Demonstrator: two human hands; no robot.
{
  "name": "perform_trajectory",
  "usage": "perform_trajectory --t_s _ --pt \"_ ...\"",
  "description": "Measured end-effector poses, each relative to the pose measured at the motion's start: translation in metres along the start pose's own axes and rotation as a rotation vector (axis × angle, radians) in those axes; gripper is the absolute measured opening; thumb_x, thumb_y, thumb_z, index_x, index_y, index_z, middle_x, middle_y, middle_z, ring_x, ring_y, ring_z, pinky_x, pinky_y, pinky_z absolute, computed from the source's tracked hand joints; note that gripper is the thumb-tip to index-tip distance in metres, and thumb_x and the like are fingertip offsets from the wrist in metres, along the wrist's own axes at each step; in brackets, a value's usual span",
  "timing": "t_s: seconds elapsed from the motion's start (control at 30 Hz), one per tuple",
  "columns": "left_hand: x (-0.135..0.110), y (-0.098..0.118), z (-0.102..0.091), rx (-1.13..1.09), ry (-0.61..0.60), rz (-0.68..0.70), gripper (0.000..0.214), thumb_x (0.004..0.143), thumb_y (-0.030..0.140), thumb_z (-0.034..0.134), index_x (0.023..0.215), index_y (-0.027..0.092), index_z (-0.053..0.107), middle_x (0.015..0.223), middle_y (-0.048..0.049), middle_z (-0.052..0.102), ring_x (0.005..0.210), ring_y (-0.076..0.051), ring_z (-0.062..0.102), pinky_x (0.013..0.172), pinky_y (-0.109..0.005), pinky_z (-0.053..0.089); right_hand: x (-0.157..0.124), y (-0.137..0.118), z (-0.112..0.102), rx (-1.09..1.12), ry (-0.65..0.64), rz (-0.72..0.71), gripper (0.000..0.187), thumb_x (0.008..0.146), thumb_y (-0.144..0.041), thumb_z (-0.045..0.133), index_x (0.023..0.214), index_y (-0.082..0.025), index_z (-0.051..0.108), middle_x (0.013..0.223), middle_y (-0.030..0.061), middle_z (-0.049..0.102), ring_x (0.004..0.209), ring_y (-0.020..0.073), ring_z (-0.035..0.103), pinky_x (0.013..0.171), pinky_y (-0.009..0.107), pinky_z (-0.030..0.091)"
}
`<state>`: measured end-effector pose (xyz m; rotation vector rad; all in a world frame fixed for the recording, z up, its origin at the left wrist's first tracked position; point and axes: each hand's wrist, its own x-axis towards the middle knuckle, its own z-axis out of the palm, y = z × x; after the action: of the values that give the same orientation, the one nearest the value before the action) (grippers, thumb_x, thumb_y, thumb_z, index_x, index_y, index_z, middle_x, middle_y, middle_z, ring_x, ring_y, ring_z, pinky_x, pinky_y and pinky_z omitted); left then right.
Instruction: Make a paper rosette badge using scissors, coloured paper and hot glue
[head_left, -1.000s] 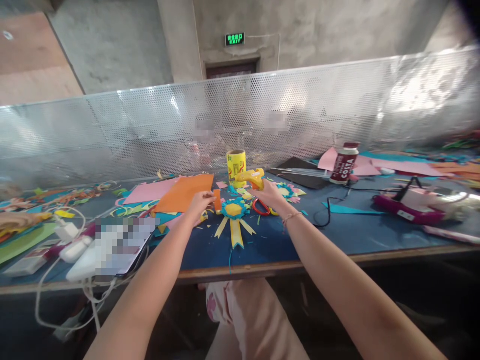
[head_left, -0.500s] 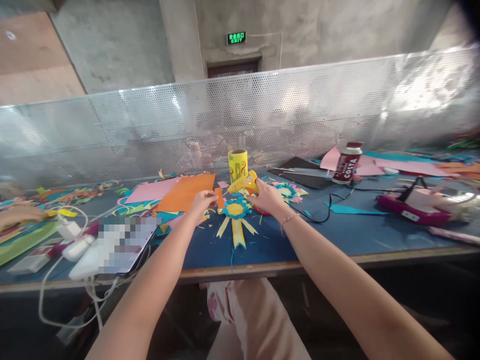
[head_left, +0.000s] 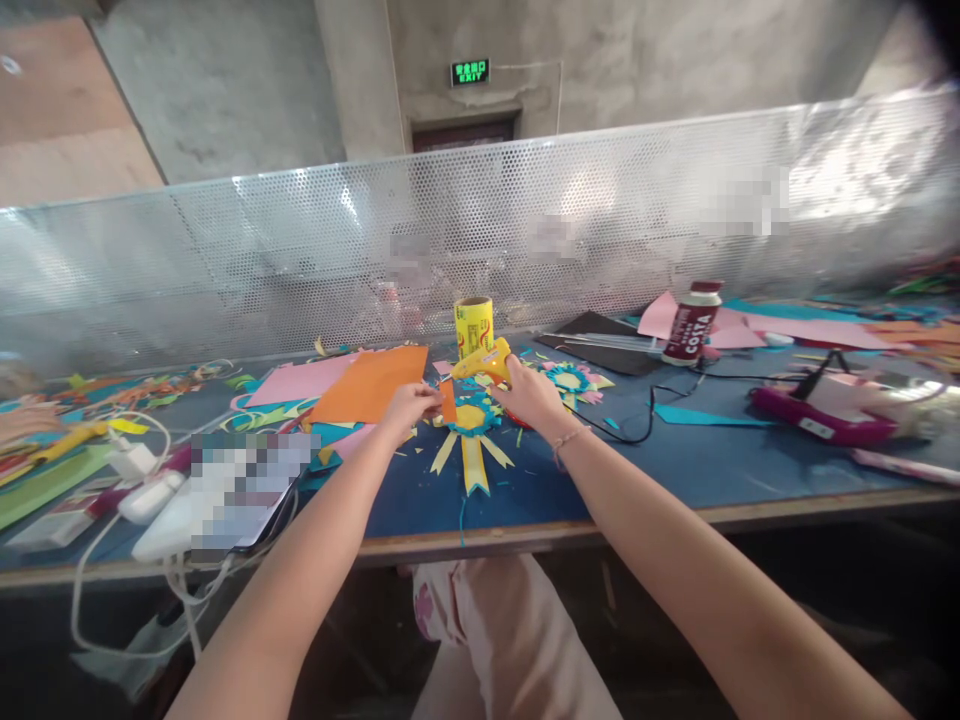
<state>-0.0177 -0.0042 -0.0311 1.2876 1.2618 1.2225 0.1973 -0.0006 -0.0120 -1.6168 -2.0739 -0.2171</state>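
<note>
Pinched in my left hand (head_left: 414, 408) is a small orange paper strip (head_left: 449, 402), held upright. My right hand (head_left: 531, 392) is wrapped around a yellow glue gun (head_left: 484, 361), whose nozzle points left at the strip's top end. Whether the nozzle touches the paper I cannot tell. Just below both hands a paper rosette (head_left: 471, 418) lies on the table, with a yellow centre, a blue fringe and yellow tails. Behind the glue gun stands a yellow cardboard tube (head_left: 474, 322). A second rosette (head_left: 568, 378) lies right of my right hand.
Orange paper (head_left: 375, 384) and pink paper (head_left: 304, 381) lie left of centre. A tablet or phone with white cables (head_left: 274, 485) is at front left. A Costa bottle (head_left: 691, 324), black cord and purple object (head_left: 823, 414) stand right. Another person's hand (head_left: 30, 418) is at far left.
The glue gun's nozzle has moved slightly up and left, to the top of the orange strip. My left hand has shifted slightly right. A yellow item now shows by the other person's hand.
</note>
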Motion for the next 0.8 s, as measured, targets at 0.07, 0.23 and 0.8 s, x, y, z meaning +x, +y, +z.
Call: perform_trajectory --t_s 0.07,0.23,0.8 --pt "-0.0008 0.0011 0.0004 -0.004 0.005 -0.006 0.004 0.071 0.014 0.065 0.068 0.01 0.064 0.06 -0.004 0.062 0.056 -0.011 0.058 0.065 -0.025 0.048 -0.0001 0.0001 -0.0003 0.002 -0.002 -0.007 0.034 0.083 -0.041 0.049 0.108 -0.017 0.046 0.092 0.0095 0.068 0.077 0.0224 0.064 0.058 0.027 0.036" --pt "-0.0017 0.0024 0.0005 0.002 0.008 -0.011 0.006 0.071 0.015 0.065 0.066 0.012 0.063 0.059 -0.004 0.062 0.056 -0.011 0.058 0.064 -0.024 0.048 -0.0004 0.0005 -0.0006 0.0 0.0 -0.017 0.033 0.084 -0.039 0.049 0.108 -0.017 0.046 0.093 0.0099 0.068 0.077 0.0222 0.064 0.058 0.027 0.036" --pt "-0.0016 0.002 -0.001 -0.042 0.014 0.017 0.006 0.069 0.014 0.065 0.067 0.011 0.061 0.063 -0.0045 0.062 0.058 -0.011 0.06 0.065 -0.026 0.05 0.0001 0.0018 -0.0045 -0.022 -0.01 -0.007 0.032 0.086 -0.04 0.046 0.108 -0.017 0.046 0.092 0.0099 0.068 0.078 0.0217 0.064 0.058 0.027 0.036"
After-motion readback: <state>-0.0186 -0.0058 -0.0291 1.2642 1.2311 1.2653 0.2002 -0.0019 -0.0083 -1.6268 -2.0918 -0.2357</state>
